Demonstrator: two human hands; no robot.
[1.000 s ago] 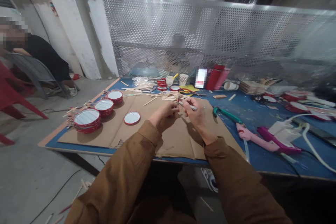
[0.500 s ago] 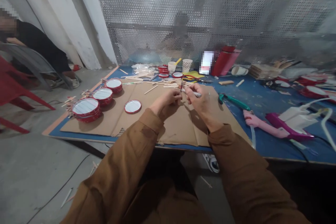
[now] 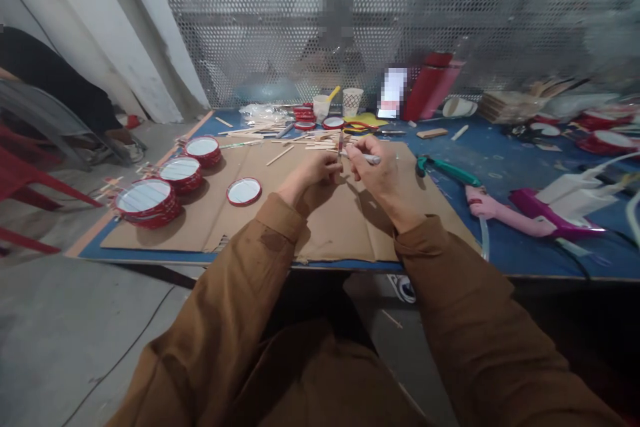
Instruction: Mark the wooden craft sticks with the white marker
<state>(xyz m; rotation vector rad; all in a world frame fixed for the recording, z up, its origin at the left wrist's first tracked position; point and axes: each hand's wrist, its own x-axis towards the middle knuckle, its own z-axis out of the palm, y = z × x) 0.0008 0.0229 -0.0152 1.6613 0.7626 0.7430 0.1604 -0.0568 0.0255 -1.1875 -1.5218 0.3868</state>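
Left hand [image 3: 319, 170] pinches a small stick [image 3: 341, 143], kinda blurry tbh; right hand [image 3: 376, 172] grips a pen [image 3: 371, 159], tip's hard to make out.

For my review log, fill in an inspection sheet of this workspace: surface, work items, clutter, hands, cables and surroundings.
Surface: blue table, with a cardboard sheet lying on it.
Work items: a thin stick held upright and a white pen; contact between them unclear.
Clutter: loose wooden sticks, paper cup, teal-handled tool, pink tool; three red drum-like pieces at the cardboard's left.
Hands: left hand pinches the stick; right hand grips the pen.
Cables: white cable at the table's right; dark cable on the floor.
Surroundings: perforated metal panel behind; red chair and part of a person at left.
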